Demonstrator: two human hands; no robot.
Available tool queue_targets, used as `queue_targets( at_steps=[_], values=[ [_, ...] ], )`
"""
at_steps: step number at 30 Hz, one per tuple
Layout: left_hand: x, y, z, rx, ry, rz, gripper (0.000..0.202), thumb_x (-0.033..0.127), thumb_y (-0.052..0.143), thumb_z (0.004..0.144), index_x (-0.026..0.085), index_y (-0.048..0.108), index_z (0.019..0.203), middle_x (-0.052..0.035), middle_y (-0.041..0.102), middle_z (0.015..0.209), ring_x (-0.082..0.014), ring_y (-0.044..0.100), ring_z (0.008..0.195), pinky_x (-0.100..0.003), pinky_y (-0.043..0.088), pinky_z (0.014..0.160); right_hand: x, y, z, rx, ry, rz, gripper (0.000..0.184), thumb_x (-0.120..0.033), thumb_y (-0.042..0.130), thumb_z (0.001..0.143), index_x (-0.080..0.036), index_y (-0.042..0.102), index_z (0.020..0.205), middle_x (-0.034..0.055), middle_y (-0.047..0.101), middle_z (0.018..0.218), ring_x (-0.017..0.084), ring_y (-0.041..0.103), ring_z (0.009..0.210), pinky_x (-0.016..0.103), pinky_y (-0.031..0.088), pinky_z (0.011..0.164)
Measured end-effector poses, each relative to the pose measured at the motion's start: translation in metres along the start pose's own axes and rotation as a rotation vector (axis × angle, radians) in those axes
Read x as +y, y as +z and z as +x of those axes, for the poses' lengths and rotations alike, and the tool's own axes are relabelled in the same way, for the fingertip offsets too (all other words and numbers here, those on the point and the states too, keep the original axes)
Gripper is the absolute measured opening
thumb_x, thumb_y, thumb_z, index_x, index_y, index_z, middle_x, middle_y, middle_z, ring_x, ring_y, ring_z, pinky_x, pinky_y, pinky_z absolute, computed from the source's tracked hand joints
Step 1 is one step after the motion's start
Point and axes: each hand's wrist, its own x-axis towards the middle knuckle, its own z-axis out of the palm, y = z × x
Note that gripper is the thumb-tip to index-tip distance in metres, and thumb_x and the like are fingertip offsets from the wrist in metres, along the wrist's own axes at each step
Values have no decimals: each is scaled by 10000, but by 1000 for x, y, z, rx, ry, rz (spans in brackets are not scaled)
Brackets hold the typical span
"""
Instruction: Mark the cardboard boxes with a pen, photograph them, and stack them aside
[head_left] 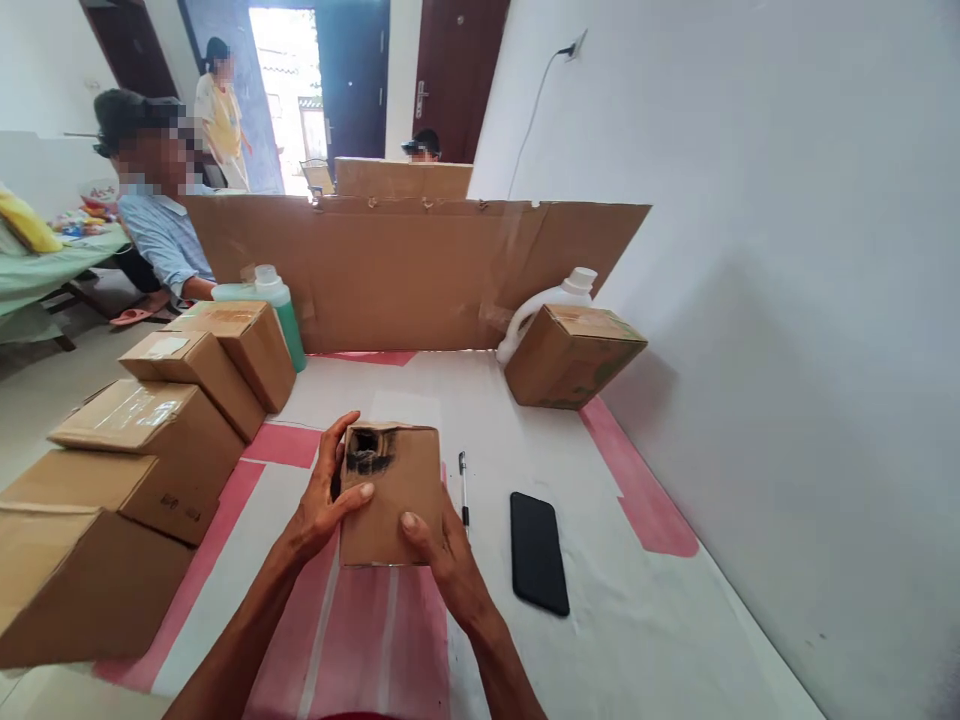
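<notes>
Between my two hands is a small brown cardboard box (390, 505), with a dark hole and black scribbled marks at its upper left corner. My left hand (330, 500) grips the left side, thumb on the front face and fingers along the edge. On the right side, my right hand (446, 545) holds it with the thumb on the face and the fingers mostly hidden behind. A pen (463, 490) lies just right of the box on the white and pink cloth. Farther right rests a black phone (539, 553), its dark face up.
Several cardboard boxes (157, 420) line the left edge, beside a bottle of green liquid (286, 318). A tall cardboard panel (405, 275) crosses the back. At back right, a tilted box (574, 355) leans by a white jug (536, 310). People are beyond; a wall (787, 350) borders the right.
</notes>
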Motion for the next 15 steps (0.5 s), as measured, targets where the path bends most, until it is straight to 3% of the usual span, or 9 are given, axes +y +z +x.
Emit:
queue_targets(
  at_steps=[3,5,6,8,10,12,15],
  values=[
    [-15,-2,3,31,-5,1,845,485,669,825,297,278,1551,-90,523,1422,-325,565,1249,-471,478,1056,11,-13,7,-10,-79,-7,646,-726,422,941,-273,563,1379,87,626,1397,286,610,1236,397,529,970],
    [-19,-4,7,46,-13,4,798,473,667,825,300,322,1524,-82,535,1402,-317,571,1231,-453,494,1032,18,-31,14,135,-102,-183,724,-760,227,955,-252,613,1297,107,685,1272,282,648,1140,378,544,861],
    [-19,-4,9,52,-22,1,771,466,662,829,300,339,1509,-79,543,1392,-313,575,1224,-440,506,1013,22,-40,18,236,-61,-354,712,-742,207,961,-241,639,1224,113,719,1158,280,671,1057,371,536,808],
    [-18,-5,12,66,-41,-11,728,453,653,838,302,359,1486,-77,554,1384,-306,578,1221,-419,521,985,28,-59,25,413,91,-727,525,-653,372,956,-220,660,1030,113,730,941,287,681,901,375,499,750],
    [-16,-4,14,69,-46,-18,715,443,657,839,298,364,1475,-76,552,1385,-301,576,1224,-413,519,988,37,-74,31,478,223,-955,294,-507,585,873,-217,623,843,120,711,833,305,669,822,393,461,736],
    [-14,-2,14,62,-42,-15,714,438,666,841,286,366,1471,-85,540,1395,-300,577,1222,-419,509,1005,48,-83,37,479,277,-987,199,-393,649,806,-225,571,734,131,697,785,314,661,776,391,433,700],
    [-13,1,13,65,-41,-7,656,458,637,879,275,387,1457,-95,552,1362,-290,596,1187,-415,506,1003,63,-93,43,453,304,-974,221,-344,614,807,-244,513,637,94,661,673,276,635,676,351,396,634]
  ],
)
